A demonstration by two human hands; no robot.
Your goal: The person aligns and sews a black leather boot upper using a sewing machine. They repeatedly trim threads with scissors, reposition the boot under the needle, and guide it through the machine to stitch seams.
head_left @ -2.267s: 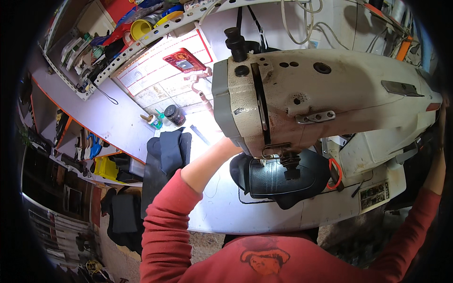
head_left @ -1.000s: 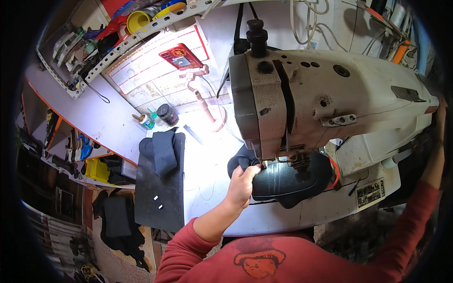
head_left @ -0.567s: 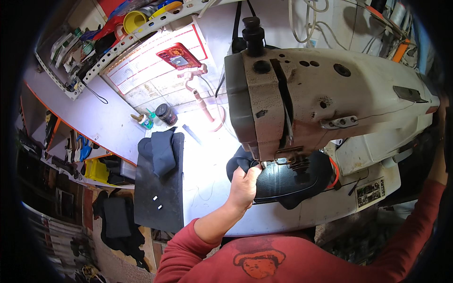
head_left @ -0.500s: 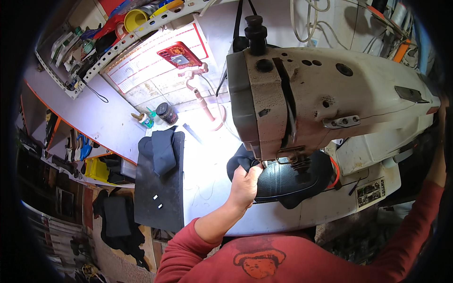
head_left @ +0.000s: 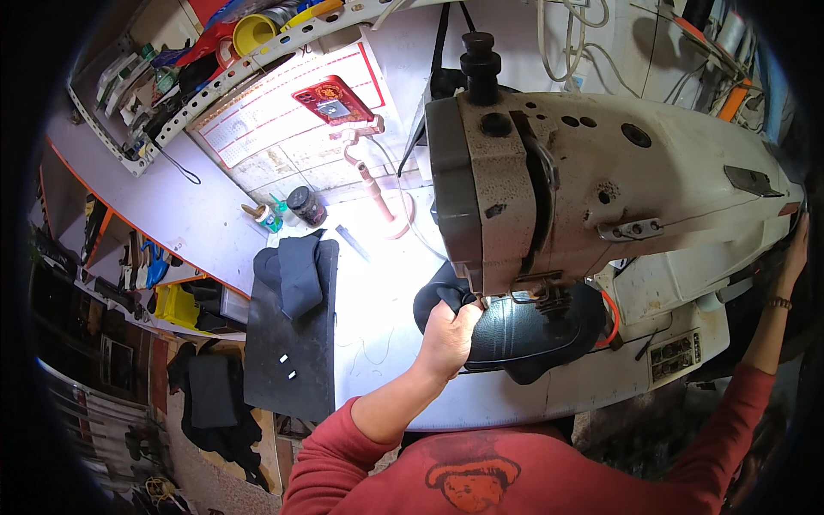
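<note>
A black leather-like padded piece point(head_left: 506, 335) with a seam line lies under the head of a white sewing machine point(head_left: 592, 180). My left hand point(head_left: 448, 339) pinches the piece's left edge, where some black fabric is bunched, right beside the needle area. The needle itself is hidden behind the machine head. My right arm reaches along the machine's right side, and my right hand point(head_left: 796, 253) is at its far right end. Its fingers are too dark and too near the picture's rim to make out.
Left of the machine, a black mat point(head_left: 287, 365) carries folded dark fabric point(head_left: 300, 275) and two small white pieces. Behind are a pink phone stand point(head_left: 373, 184), a dark jar point(head_left: 305, 206) and a glue bottle point(head_left: 269, 219). A cluttered shelf point(head_left: 249, 64) hangs above; more black fabric point(head_left: 215, 395) lies lower left.
The machine appears slightly further right and lower in the picture. My right forearm has shifted, so its wrist and bracelet now show. My left hand keeps its pinch at almost the same place.
</note>
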